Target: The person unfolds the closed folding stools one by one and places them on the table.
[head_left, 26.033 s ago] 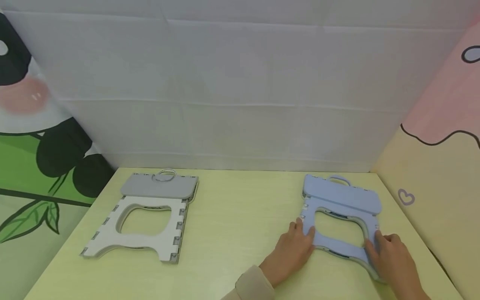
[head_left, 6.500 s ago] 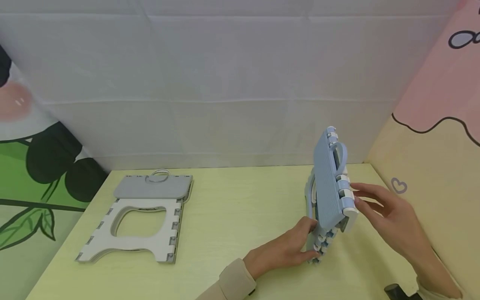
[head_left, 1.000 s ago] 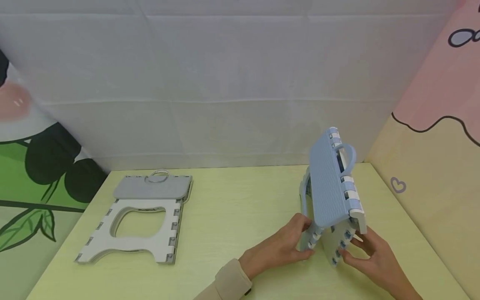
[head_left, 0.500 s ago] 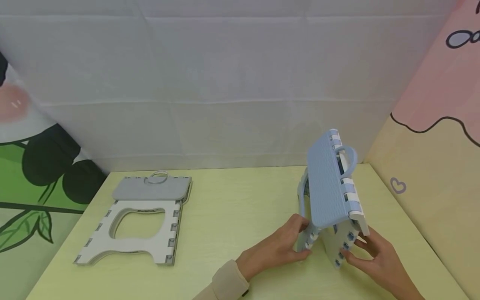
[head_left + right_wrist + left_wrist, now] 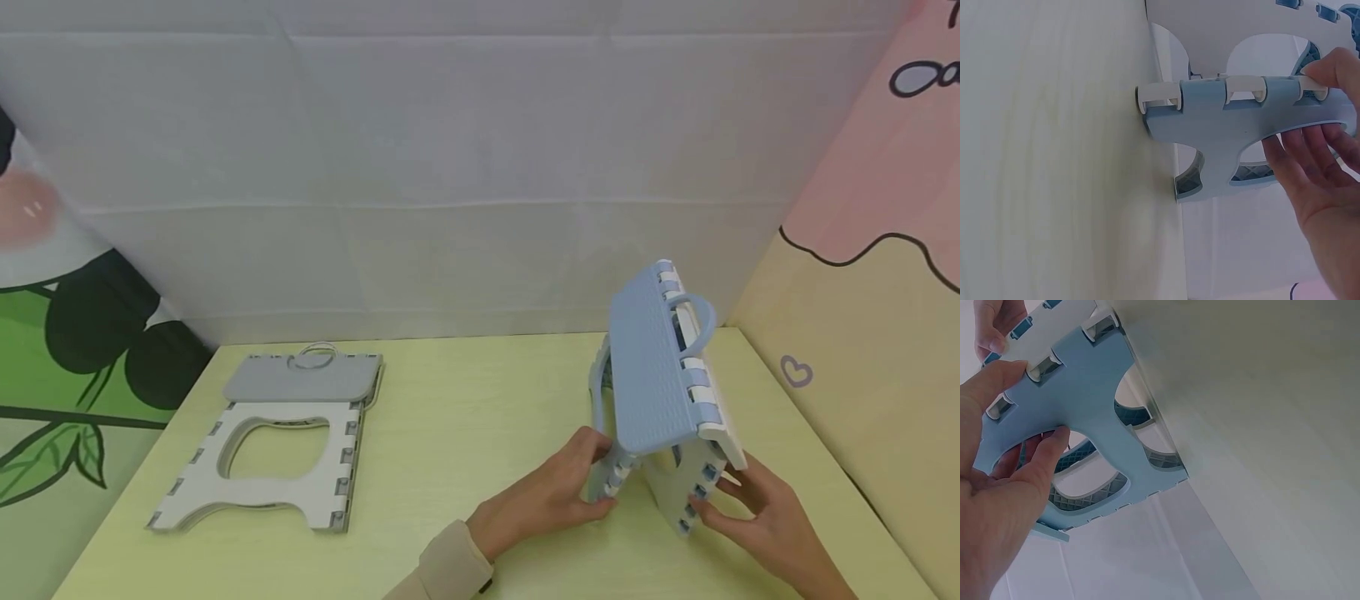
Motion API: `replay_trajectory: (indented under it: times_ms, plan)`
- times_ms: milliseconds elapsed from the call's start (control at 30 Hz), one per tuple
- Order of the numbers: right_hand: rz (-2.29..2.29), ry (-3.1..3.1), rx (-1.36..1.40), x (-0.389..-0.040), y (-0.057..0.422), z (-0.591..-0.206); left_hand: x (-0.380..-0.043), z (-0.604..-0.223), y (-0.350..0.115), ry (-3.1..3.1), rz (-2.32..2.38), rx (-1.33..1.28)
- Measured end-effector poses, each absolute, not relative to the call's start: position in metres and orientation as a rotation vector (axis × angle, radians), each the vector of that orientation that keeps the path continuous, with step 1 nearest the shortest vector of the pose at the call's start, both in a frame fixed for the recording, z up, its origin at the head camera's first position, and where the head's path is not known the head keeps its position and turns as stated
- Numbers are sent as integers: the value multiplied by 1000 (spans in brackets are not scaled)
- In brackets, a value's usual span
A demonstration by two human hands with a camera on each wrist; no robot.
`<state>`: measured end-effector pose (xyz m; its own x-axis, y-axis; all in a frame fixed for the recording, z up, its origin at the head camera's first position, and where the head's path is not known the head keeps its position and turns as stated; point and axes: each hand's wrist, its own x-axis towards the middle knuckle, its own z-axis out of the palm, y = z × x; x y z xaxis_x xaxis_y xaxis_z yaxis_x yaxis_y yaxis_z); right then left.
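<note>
Left hand (image 5: pixel 543 500) and right hand (image 5: pixel 765 527) fingers (image 5: pixel 1286 164) grip a blue folding stool (image 5: pixel 652 367) near the desk's (image 5: pixel 465 417) right edge, seemingly mid-unfolding, likely needing wider spreading.

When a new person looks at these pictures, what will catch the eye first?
Probably the blue folding stool, partly open on the right of the table, with the left hand and right hand gripping its legs. Next, the grey-and-white stool lying folded flat on the left side.
</note>
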<state>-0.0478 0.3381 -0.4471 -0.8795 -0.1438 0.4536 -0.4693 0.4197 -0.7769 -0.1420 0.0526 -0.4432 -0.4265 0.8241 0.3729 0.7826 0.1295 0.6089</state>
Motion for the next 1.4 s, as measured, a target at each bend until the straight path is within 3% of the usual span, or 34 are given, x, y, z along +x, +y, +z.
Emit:
replay_trajectory:
  times_ms: [1400]
  plan:
    - [1584, -2348, 536, -40, 357, -447, -146, -443, 44, 2287, 1238, 1680]
